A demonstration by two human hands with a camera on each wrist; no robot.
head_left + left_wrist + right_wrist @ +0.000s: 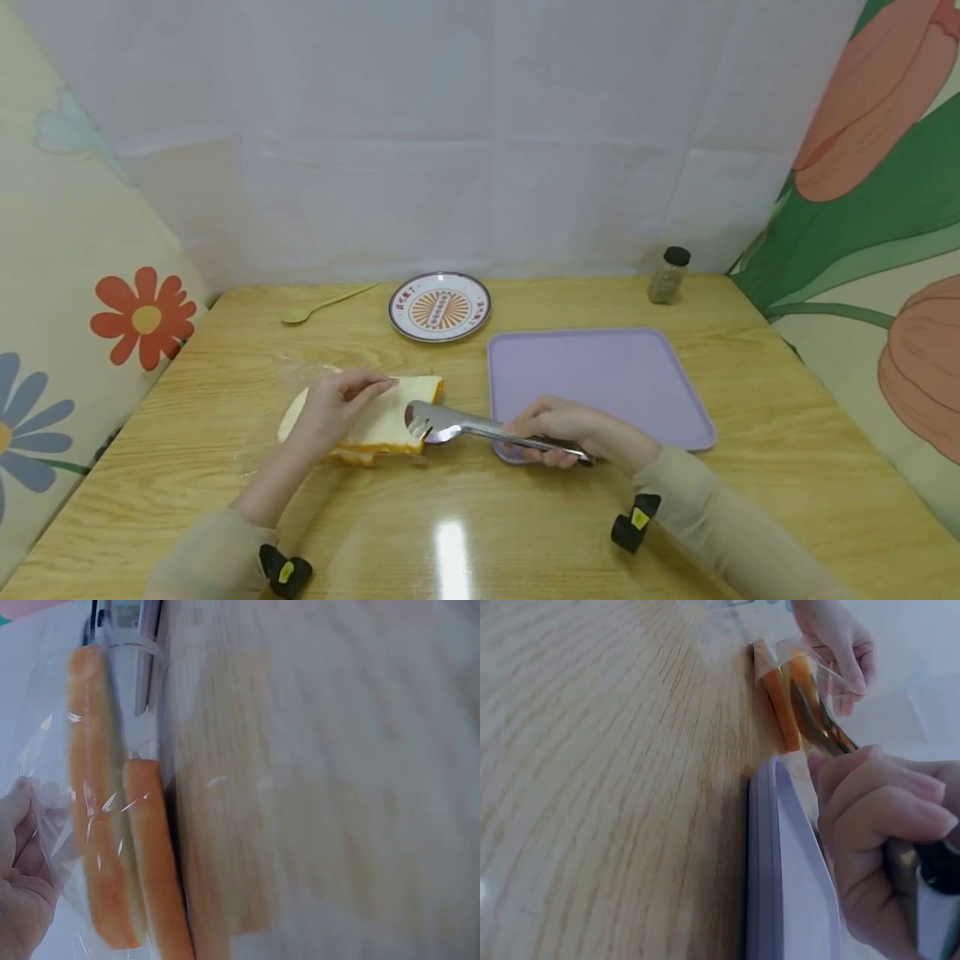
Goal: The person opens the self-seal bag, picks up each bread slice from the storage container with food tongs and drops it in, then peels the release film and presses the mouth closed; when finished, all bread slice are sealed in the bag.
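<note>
My left hand (330, 410) pinches the clear plastic bag (56, 847) above the bread. Inside the bag lie bread slices (397, 412) with orange-brown crusts, one over the other. In the left wrist view, the upper bread slice (97, 810) is tilted apart from the lower slice (157, 855). My right hand (558, 427) grips metal tongs (480, 425) by their handle, over the near left edge of the purple tray (600, 375). The tongs' head overlaps the right end of the upper slice, one arm showing over its top.
A round plate (441, 307) with a red and orange print stands behind the bread. A yellow spoon (322, 307) lies at the back left. At the back right is a small glass jar (666, 282) with a black lid. White cloth (420, 142) hangs behind the table.
</note>
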